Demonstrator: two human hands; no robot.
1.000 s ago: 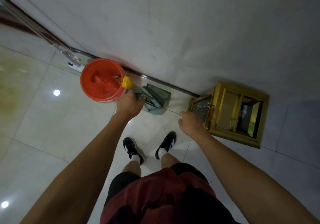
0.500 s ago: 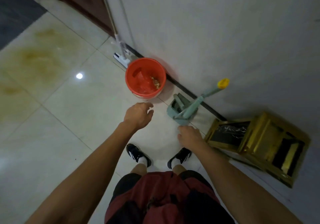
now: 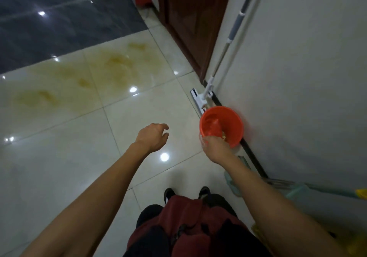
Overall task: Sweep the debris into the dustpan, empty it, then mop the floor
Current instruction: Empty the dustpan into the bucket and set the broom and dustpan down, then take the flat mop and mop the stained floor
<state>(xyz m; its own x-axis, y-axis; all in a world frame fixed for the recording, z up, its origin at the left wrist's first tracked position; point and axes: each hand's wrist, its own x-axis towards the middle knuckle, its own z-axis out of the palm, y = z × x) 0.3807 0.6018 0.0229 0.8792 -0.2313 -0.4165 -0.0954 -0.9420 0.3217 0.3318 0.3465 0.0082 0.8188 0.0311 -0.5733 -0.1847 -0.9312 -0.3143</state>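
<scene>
- Your right hand (image 3: 213,146) is at the near rim of the round orange plastic bucket (image 3: 222,125); whether its fingers are clamped on it I cannot tell.
- Your left hand (image 3: 153,136) hangs empty, fingers loosely apart.
- Reach past the bucket for the white flat mop (image 3: 199,98) leaning against the wall.
- Grip its handle low, then work the yellowish stains (image 3: 111,62) on the glossy tiled floor (image 3: 59,147).
- The pale-green dustpan (image 3: 235,183) rests beside your feet.

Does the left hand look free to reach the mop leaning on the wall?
Probably yes. The left hand is empty, fingers loosely curled, with bare tile ahead. The mop stands past the orange bucket, so the hand would go around the bucket's left side; the right hand is at its rim.
</scene>
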